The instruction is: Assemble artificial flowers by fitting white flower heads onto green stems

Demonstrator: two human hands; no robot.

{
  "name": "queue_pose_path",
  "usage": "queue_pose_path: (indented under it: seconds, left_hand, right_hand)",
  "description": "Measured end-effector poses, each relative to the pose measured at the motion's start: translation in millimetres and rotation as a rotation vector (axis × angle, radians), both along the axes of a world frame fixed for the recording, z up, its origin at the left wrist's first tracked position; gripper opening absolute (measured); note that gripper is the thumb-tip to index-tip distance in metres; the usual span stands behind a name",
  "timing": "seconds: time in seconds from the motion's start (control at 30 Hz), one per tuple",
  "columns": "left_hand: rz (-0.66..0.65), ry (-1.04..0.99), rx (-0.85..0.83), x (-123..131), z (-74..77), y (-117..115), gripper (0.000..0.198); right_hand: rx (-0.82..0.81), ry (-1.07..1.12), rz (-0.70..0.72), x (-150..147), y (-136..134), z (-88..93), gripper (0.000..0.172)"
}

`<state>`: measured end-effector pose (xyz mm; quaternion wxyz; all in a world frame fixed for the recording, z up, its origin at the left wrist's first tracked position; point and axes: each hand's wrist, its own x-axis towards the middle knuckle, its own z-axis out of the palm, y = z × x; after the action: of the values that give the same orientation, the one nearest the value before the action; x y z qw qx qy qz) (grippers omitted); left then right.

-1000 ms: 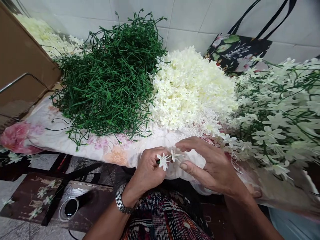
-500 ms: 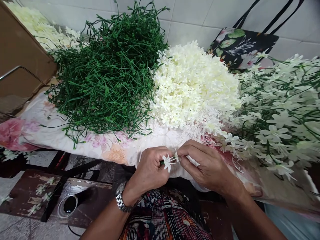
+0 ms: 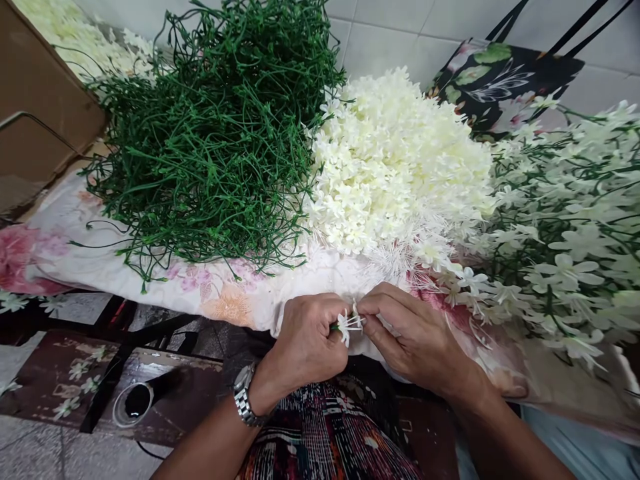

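Observation:
In my left hand [image 3: 313, 333], fingers curled in, is a green artificial flower stem with a small white blossom [image 3: 345, 327] at its end. Thin white stamens stick out of that blossom toward the other hand. My right hand [image 3: 413, 333] pinches a white flower piece [image 3: 355, 308] between thumb and fingertips, right beside the blossom; its far side is hidden. Ahead of both hands lies a heap of loose cream-white petals [image 3: 395, 160], with fine white stamens [image 3: 410, 250] spilling at its near edge. A big tangle of bare green stems [image 3: 215, 153] fills the left.
Finished-looking white flower sprays [image 3: 565, 267] are piled at the right. A floral cloth [image 3: 175, 293] covers the work surface. At the left stands a cardboard box [image 3: 45, 113]; a black floral bag [image 3: 505, 83] leans at the back wall. A cup of dark liquid [image 3: 133, 403] sits low left.
The view has shifted slightly. My left hand has brought the blossom a little to the right, closer to my right fingertips. My right hand keeps its pinch.

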<state>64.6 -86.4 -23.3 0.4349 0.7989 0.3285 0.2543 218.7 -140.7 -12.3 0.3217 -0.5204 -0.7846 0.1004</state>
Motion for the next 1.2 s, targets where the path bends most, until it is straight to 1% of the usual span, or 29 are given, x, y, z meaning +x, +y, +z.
queue_pose_path:
  seconds: [0.2, 0.33, 0.4, 0.5, 0.6, 0.7, 0.8, 0.97, 1.2]
  left_hand:
    - [0.005, 0.054, -0.017, 2, -0.3, -2, 0.02]
    - [0.013, 0.043, -0.033, 2, 0.6, -1, 0.02]
    - [-0.009, 0.013, -0.066, 0, 2.0, 1, 0.019]
    - [-0.035, -0.08, -0.165, -5, 5.0, 3, 0.016]
    - [0.002, -0.15, -0.236, -8, 6.3, 3, 0.016]
    - [0.025, -0.193, -0.265, -9, 4.7, 1, 0.016]
    - [0.019, -0.218, -0.264, -8, 2.5, 0, 0.016]
    - [0.004, -0.181, -0.197, -7, 0.6, 0, 0.016]
    - [0.023, -0.152, -0.127, -5, -2.4, -1, 0.019]
  right_hand:
    - [0.012, -0.03, 0.004, -2, -1, -1.4, 0.016]
    - [0.02, -0.042, -0.017, -2, -2, -2.6, 0.017]
    - [0.009, 0.011, -0.014, -2, -2, -3.2, 0.016]
    - [0.023, 0.145, -0.004, -2, -1, -4.4, 0.014]
    - [0.051, 0.216, -0.027, -4, -1, -5.5, 0.013]
    - [0.053, 0.214, -0.05, -5, -3, -5.8, 0.012]
    - [0.045, 0.193, -0.06, -5, -4, -5.1, 0.012]
    - [0.073, 0.157, -0.048, -6, -3, -5.1, 0.014]
    - [0.098, 0.175, -0.054, -10, -2, -11.6, 0.017]
